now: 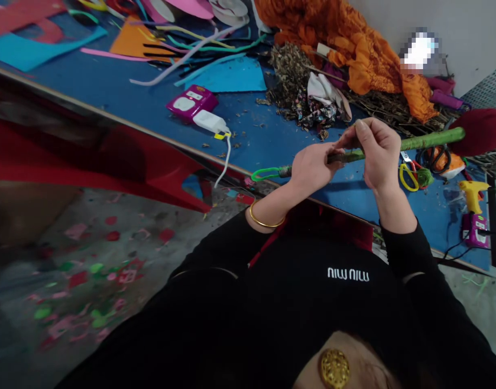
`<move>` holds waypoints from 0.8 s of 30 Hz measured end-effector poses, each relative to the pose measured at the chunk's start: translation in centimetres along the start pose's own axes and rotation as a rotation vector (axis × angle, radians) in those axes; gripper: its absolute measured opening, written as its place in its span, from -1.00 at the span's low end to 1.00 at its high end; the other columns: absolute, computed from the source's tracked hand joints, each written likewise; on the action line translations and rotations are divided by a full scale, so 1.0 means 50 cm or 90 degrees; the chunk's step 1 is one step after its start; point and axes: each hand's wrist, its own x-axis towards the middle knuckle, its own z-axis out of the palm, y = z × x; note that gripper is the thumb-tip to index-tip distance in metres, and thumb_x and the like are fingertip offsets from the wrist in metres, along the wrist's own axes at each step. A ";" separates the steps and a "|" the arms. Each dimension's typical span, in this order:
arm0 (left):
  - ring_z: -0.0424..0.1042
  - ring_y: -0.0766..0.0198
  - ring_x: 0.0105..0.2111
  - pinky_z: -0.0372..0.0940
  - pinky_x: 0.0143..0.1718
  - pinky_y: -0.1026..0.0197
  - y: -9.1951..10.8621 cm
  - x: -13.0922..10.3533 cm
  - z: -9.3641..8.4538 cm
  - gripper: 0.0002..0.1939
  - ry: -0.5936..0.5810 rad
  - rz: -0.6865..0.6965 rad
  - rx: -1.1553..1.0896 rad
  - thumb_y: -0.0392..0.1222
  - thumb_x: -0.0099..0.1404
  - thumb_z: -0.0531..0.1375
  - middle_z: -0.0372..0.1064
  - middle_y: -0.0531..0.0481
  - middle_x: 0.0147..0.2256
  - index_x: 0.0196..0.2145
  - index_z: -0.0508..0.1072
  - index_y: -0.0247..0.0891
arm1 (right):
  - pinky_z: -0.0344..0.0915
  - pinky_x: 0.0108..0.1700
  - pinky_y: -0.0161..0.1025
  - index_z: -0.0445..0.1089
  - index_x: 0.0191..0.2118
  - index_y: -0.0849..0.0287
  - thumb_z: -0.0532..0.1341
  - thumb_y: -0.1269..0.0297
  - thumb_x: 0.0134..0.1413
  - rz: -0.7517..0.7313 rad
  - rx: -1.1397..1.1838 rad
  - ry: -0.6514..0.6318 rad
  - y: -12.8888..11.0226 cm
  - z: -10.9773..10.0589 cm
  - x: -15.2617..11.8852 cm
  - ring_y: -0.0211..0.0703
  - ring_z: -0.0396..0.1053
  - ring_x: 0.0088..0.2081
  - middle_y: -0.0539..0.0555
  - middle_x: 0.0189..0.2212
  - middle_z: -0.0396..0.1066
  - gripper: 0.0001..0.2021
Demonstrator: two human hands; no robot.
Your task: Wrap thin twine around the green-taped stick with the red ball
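A long stick (424,141), wrapped in green toward the right, lies across both my hands above the table's front edge. Its right end carries a dark red rounded head (483,131); a bright green loop (266,173) sticks out at the left end. My left hand (315,170), below a gold bangle, is closed round the brown part of the stick. My right hand (378,148) grips the stick farther right, thumb and fingertips pinched near its middle. What the fingertips touch is too small to tell.
The blue table (142,108) holds a purple socket block (193,102), coloured strips, dried plant matter (290,75), an orange cloth (353,43), yellow-handled scissors (408,177) and a yellow glue gun (473,194). A red chair (110,162) stands at the left; scraps litter the floor.
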 end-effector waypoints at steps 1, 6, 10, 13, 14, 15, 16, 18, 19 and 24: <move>0.62 -0.02 -0.05 0.41 -0.08 0.08 0.000 0.000 0.000 -0.69 -0.005 -0.008 0.008 -0.21 0.31 0.33 0.68 -0.04 -0.10 0.00 0.68 -0.10 | 0.57 -0.20 -0.21 0.44 -0.35 0.09 0.26 -0.31 0.25 0.000 -0.008 -0.005 0.003 -0.002 0.009 -0.19 0.59 -0.21 0.00 -0.42 0.45 -0.49; 0.63 -0.05 -0.04 0.45 -0.02 0.02 0.004 -0.002 -0.001 -0.65 -0.024 -0.019 0.047 -0.19 0.34 0.32 0.70 -0.08 -0.08 0.07 0.68 -0.09 | 0.58 -0.18 -0.23 0.48 -0.34 0.09 0.24 -0.31 0.27 0.013 -0.063 -0.007 0.020 -0.002 0.034 -0.19 0.62 -0.22 0.01 -0.39 0.52 -0.50; 0.64 -0.07 -0.01 0.45 -0.02 0.02 0.005 -0.004 -0.001 -0.66 -0.025 -0.009 0.067 -0.20 0.35 0.33 0.70 -0.08 -0.07 0.07 0.69 -0.10 | 0.59 -0.17 -0.26 0.50 -0.31 0.09 0.24 -0.26 0.30 0.038 -0.097 -0.013 0.030 0.002 0.039 -0.18 0.64 -0.17 0.02 -0.37 0.54 -0.53; 0.64 -0.08 0.01 0.45 -0.02 0.03 0.005 -0.004 -0.001 -0.67 -0.028 -0.009 0.079 -0.18 0.38 0.32 0.70 -0.08 -0.07 0.08 0.69 -0.11 | 0.59 -0.16 -0.28 0.50 -0.30 0.09 0.24 -0.24 0.32 0.050 -0.111 -0.021 0.034 0.004 0.040 -0.18 0.65 -0.16 0.02 -0.35 0.56 -0.54; 0.64 -0.08 0.02 0.45 -0.01 0.03 0.006 -0.004 -0.002 -0.67 -0.031 -0.012 0.083 -0.18 0.39 0.32 0.70 -0.08 -0.06 0.08 0.69 -0.11 | 0.58 -0.16 -0.28 0.50 -0.30 0.09 0.24 -0.24 0.32 0.050 -0.114 -0.027 0.034 0.005 0.040 -0.19 0.65 -0.16 0.02 -0.35 0.56 -0.54; 0.64 -0.08 0.03 0.45 0.00 0.04 0.007 -0.004 -0.003 -0.67 -0.035 -0.015 0.088 -0.18 0.39 0.32 0.70 -0.08 -0.06 0.09 0.68 -0.11 | 0.58 -0.15 -0.29 0.50 -0.30 0.09 0.24 -0.24 0.32 0.048 -0.116 -0.032 0.033 0.006 0.039 -0.19 0.65 -0.15 0.02 -0.35 0.56 -0.54; 0.63 -0.08 0.04 0.45 0.01 0.04 0.009 -0.004 -0.004 -0.66 -0.040 -0.019 0.095 -0.18 0.40 0.32 0.69 -0.08 -0.05 0.10 0.68 -0.11 | 0.58 -0.15 -0.29 0.50 -0.30 0.08 0.24 -0.23 0.32 0.045 -0.117 -0.039 0.030 0.007 0.037 -0.20 0.64 -0.15 0.02 -0.34 0.56 -0.55; 0.63 -0.10 0.05 0.45 0.03 0.04 0.012 -0.004 -0.007 -0.65 -0.050 -0.026 0.113 -0.16 0.41 0.31 0.69 -0.09 -0.02 0.13 0.66 -0.11 | 0.59 -0.14 -0.29 0.50 -0.31 0.09 0.24 -0.22 0.33 0.038 -0.116 -0.048 0.023 0.011 0.032 -0.19 0.64 -0.13 0.01 -0.34 0.57 -0.55; 0.63 -0.10 0.06 0.45 0.04 0.03 0.015 -0.004 -0.009 -0.64 -0.053 -0.032 0.119 -0.15 0.42 0.31 0.68 -0.10 0.00 0.14 0.66 -0.11 | 0.59 -0.13 -0.28 0.50 -0.32 0.09 0.24 -0.21 0.34 0.034 -0.113 -0.050 0.019 0.013 0.029 -0.19 0.64 -0.13 0.01 -0.34 0.57 -0.56; 0.61 -0.09 0.09 0.44 0.03 0.08 0.023 0.004 -0.020 -0.66 -0.066 -0.071 0.117 -0.12 0.42 0.32 0.68 -0.10 0.00 0.10 0.68 -0.13 | 0.64 -0.09 -0.22 0.51 -0.35 0.10 0.23 -0.14 0.38 0.014 -0.092 -0.045 -0.001 0.018 0.012 -0.19 0.64 -0.19 0.01 -0.37 0.57 -0.58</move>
